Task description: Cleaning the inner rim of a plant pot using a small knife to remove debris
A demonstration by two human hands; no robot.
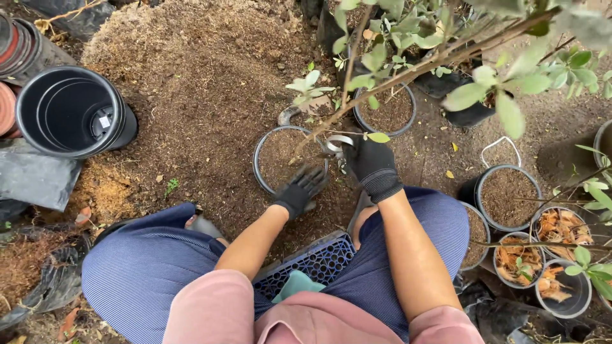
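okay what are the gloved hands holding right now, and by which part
The right hand grips a thin branch near its lower end, with a pale strip at the fingers. The left hand holds nothing, fingers spread over the soil-filled pot.

black gloves on both hands (299,190), pink short sleeves, blue striped trousers.

Matt black knitted fabric glove on the left hand (298,189), same matt black fabric glove on the right hand (371,162), smooth glossy black plastic round pot (71,111), coarse crumbly brown soil heap (204,76), ribbed blue cloth trousers (137,271), blue plastic lattice crate (315,261)
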